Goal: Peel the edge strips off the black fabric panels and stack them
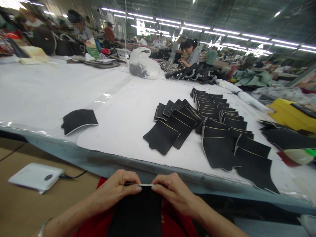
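Between my two hands hangs a black leather-like panel [137,214] with a pale top edge, just in front of the table's near edge. My left hand [120,187] pinches that edge on its left part, thumb nearest me. On the right part, my right hand [170,189] pinches the same edge, its thumb close to the other one. The panel's lower end runs out of view over a red garment [177,223]. On the table, a single black panel [80,120] lies to the left, slightly curved. Overlapping black panels [161,136] spread across the middle and right.
A white table [118,131] stretches ahead. A white box with a cable [37,177] sits on cardboard at left. Farther back are a plastic bag [144,64] and dark pieces [192,74]. At right lie a yellow object [291,113] and a green-tipped bottle [296,157]. Several people work beyond.
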Demonstrator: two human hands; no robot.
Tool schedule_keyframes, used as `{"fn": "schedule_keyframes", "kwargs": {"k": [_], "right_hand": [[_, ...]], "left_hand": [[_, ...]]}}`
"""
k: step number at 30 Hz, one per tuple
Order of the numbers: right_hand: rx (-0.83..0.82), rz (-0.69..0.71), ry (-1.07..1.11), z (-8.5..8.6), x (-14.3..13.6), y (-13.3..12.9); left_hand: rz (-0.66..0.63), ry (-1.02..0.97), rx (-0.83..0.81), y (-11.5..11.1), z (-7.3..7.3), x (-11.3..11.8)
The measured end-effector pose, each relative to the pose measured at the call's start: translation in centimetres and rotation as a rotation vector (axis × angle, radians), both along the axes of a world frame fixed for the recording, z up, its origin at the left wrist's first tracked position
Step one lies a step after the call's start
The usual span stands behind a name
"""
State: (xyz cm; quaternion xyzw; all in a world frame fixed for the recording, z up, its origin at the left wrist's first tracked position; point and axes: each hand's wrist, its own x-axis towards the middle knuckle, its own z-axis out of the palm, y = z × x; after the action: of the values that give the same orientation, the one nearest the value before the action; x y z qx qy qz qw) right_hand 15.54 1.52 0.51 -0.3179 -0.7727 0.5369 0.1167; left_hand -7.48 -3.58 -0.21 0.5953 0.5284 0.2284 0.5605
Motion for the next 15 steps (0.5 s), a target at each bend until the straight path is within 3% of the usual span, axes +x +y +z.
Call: {"fn": "schedule_keyframes", "kwargs": {"k": [4, 10, 15], "right_hand": [[-0.118, -0.022, -0.029, 0.0, 0.7, -0.1], [0.160, 0.019, -0.027, 0.3, -0.3, -0.1], [0.117, 0.062, -0.020, -0.5, -0.5, 0.2]], "left_hand": [[-0.009, 0.053, -0.028, 0.0, -0.2, -0.2], [-0.089, 0.174, 0.178, 0.3, 1.2, 1.7], [-0.056, 0.184, 0.259, 0.0, 1.5, 1.3]]}}
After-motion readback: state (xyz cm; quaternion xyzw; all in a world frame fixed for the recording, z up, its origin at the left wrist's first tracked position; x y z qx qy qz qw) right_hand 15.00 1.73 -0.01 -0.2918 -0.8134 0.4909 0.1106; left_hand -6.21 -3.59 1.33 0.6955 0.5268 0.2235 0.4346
